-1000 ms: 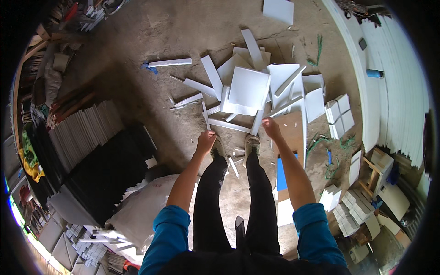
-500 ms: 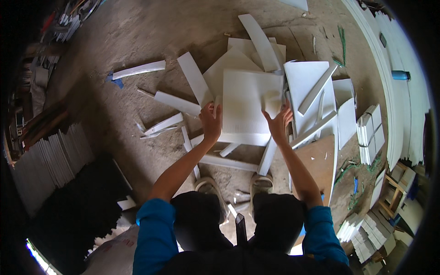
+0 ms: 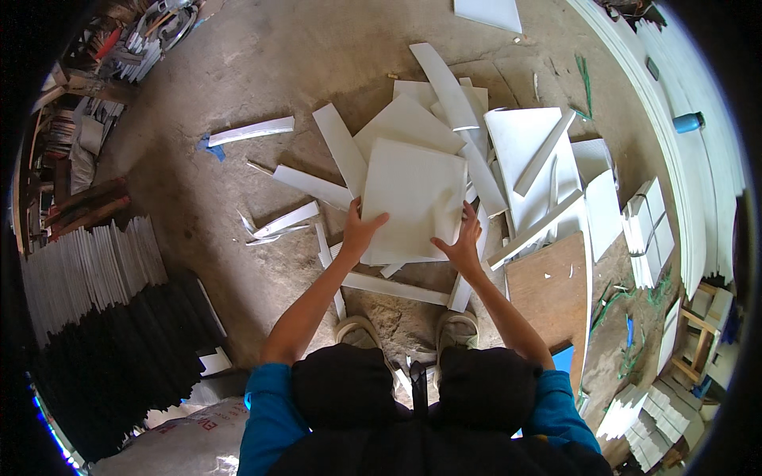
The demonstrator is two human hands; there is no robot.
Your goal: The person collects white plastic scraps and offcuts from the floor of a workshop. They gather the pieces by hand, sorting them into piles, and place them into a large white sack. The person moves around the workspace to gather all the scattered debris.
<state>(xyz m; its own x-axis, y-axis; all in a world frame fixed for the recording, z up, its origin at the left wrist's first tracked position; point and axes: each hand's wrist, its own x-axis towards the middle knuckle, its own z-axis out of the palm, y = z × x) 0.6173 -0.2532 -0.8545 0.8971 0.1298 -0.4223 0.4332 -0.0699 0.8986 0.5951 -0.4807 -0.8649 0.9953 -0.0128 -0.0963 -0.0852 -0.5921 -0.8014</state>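
A white, roughly square board [image 3: 413,190] is held between my two hands, above other white pieces on the floor. My left hand [image 3: 363,230] grips its left edge near the lower corner, thumb lying over the top face and fingers at the side. At the right edge, my right hand [image 3: 462,244] has its thumb over the face and its fingers along the side. Whether it is one board or several together I cannot tell. Beneath its far edge lies another white board [image 3: 409,127], turned at an angle.
White strips [image 3: 317,186] lie scattered around. A large white panel [image 3: 524,143] and a brown board [image 3: 548,278] are at right. Stacked white sheets [image 3: 95,262] stand at left above a black stack [image 3: 119,357]. A blue bottle [image 3: 688,122] lies at far right.
The board between my hands has tilted, shifted slightly left and come nearer to me. My left thumb now lies over its face. The whole view has also shifted a little.
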